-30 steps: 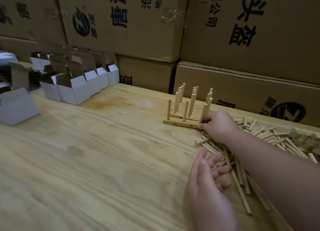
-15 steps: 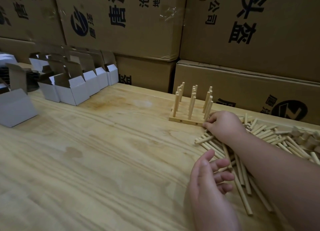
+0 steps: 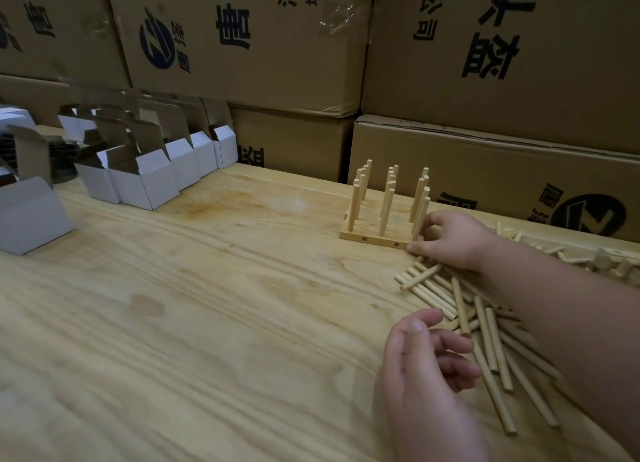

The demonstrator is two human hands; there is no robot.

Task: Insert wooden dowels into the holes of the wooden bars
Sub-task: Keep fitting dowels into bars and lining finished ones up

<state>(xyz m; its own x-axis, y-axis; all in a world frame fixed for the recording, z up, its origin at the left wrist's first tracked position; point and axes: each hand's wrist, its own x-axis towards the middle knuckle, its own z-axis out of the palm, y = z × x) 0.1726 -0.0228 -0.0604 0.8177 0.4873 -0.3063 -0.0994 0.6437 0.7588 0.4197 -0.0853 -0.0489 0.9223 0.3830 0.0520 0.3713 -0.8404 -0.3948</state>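
- Pushing the filled bars into line: the right hand (image 3: 453, 238) sits at the right end of the nearest wooden bar (image 3: 375, 240), fingertips (image 3: 415, 248) touching its end face, upper fingers curled against the rightmost upright dowel (image 3: 419, 219).
- Right grip: looks like a light pinch on that dowel, but the thumb is hidden, so I cannot tell whether it grips or only presses.
- Change over the last second: the front bar sat skewed and apart from the ones behind it; now the bars are flush, one tight block with the dowels in three rows. The right hand stayed at that end throughout.
- Meaning: this bar looks done, three dowels seated upright. The two holes in its front face are unfilled; probably not for these dowels.
- Left hand (image 3: 426, 354): above the bench (image 3: 180, 306), fingers relaxed and loosely curled, holding nothing, just beside the loose dowels (image 3: 485, 333). It has barely moved.
- Supply: loose dowels scattered flat on the bench under and around the right forearm, more parts far right, too blurred to identify.
- Next, my guess: fetch a fresh bar and start again.
- Background: open white cartons (image 3: 138, 181) on the left, stacked cardboard boxes (image 3: 485, 63) behind.
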